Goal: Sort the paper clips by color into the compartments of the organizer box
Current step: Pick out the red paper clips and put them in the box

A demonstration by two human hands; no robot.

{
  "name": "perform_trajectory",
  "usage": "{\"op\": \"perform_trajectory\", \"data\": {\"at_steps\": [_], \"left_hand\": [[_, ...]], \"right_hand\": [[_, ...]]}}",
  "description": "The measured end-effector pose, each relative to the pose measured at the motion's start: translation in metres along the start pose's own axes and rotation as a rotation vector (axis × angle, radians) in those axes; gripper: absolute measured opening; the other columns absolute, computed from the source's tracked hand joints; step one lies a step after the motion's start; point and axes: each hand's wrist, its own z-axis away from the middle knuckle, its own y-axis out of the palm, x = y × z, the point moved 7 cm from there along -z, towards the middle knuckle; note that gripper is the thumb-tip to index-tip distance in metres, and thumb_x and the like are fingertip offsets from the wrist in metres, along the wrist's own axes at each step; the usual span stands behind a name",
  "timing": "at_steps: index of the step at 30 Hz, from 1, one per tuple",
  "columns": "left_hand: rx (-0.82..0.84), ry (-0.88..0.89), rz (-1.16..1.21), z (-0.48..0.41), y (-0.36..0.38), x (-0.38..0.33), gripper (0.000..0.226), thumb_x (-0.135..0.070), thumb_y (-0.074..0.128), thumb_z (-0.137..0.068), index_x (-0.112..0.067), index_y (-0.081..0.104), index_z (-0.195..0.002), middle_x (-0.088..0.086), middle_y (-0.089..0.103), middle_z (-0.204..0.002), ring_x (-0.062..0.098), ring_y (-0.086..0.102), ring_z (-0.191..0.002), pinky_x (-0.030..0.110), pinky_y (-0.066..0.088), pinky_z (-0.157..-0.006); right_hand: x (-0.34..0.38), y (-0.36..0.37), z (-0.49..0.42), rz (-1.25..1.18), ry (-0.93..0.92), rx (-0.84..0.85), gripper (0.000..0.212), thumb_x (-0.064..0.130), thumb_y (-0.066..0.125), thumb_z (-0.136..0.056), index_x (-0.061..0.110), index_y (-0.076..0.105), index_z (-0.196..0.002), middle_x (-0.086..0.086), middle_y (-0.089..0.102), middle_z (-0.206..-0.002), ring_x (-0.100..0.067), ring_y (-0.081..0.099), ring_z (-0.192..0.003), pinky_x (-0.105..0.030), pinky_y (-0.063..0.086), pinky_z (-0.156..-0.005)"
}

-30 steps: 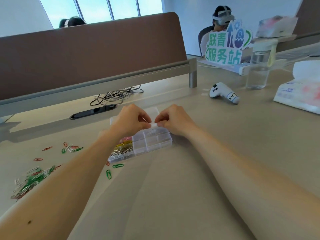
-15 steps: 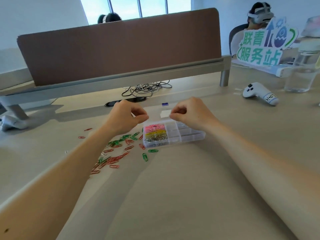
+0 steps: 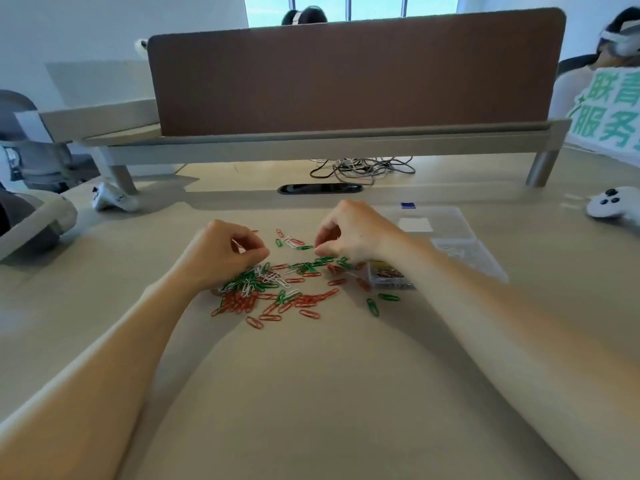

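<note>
A loose pile of red, green and white paper clips (image 3: 273, 289) lies on the desk in front of me. My left hand (image 3: 225, 249) hovers over the pile's left part, its fingers curled and thumb against the forefinger, with nothing visible between them. My right hand (image 3: 356, 232) is over the pile's right part, and its curled fingertips pinch the end of a green paper clip (image 3: 304, 247) lying on the desk. The clear organizer box (image 3: 467, 258) stands to the right behind my right wrist, lid open. Its near compartment (image 3: 389, 275) holds clips.
Two green clips (image 3: 379, 301) lie apart by the box's front corner. White controllers sit at the far left (image 3: 112, 199) and far right (image 3: 611, 207). A brown divider (image 3: 353, 71), tangled cables (image 3: 363, 168) and a cable slot (image 3: 320, 188) are behind. A green sign (image 3: 609, 116) stands at right.
Both hands left the organizer box and moved left and down onto the loose pile. The view swung left, so the box now sits at the right.
</note>
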Motion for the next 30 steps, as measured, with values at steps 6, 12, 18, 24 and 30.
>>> {"op": "perform_trajectory", "data": {"at_steps": [6,12,18,24,30], "left_hand": [[0.236,0.101,-0.050,0.008,0.014,-0.013,0.008,-0.038,0.070,-0.081,-0.036,0.070,-0.089,-0.017,0.066,-0.087,0.002,0.056,-0.078,0.012,0.040,-0.066],[0.251,0.063,-0.088,0.007,0.019,-0.005,0.009,-0.032,0.072,-0.082,-0.027,0.073,-0.089,-0.017,0.065,-0.083,-0.001,0.057,-0.077,0.007,0.039,-0.065],[0.209,0.057,-0.059,0.005,0.016,0.001,0.007,-0.028,0.072,-0.083,-0.022,0.070,-0.082,-0.013,0.065,-0.080,0.002,0.056,-0.072,0.014,0.041,-0.065],[0.030,0.008,0.040,0.001,0.001,0.010,0.005,-0.017,0.071,-0.083,-0.018,0.068,-0.079,-0.004,0.068,-0.074,0.006,0.061,-0.068,0.013,0.048,-0.064],[-0.078,-0.025,0.062,-0.001,-0.004,0.015,0.013,-0.012,0.068,-0.086,-0.020,0.074,-0.094,-0.009,0.068,-0.081,0.000,0.062,-0.075,0.019,0.049,-0.077]], "right_hand": [[0.006,0.019,-0.033,0.051,0.055,-0.004,0.017,0.023,0.073,-0.084,0.013,0.077,-0.097,0.001,0.074,-0.095,-0.010,0.063,-0.081,-0.030,0.053,-0.079],[0.000,0.032,-0.057,0.066,0.143,-0.025,0.019,0.032,0.074,-0.083,0.014,0.078,-0.090,0.000,0.074,-0.090,-0.015,0.066,-0.081,-0.036,0.056,-0.078],[0.004,0.041,-0.068,0.091,0.142,0.012,0.010,0.026,0.074,-0.083,0.016,0.075,-0.084,-0.003,0.073,-0.089,-0.018,0.066,-0.083,-0.031,0.053,-0.073],[0.006,0.038,-0.072,0.093,0.106,0.043,0.007,0.019,0.070,-0.087,0.014,0.072,-0.083,-0.002,0.071,-0.092,-0.015,0.064,-0.083,-0.028,0.048,-0.068],[0.009,0.034,-0.084,0.063,0.058,0.011,0.010,0.015,0.075,-0.083,0.012,0.075,-0.092,0.000,0.069,-0.085,-0.012,0.062,-0.078,-0.026,0.049,-0.071]]}}
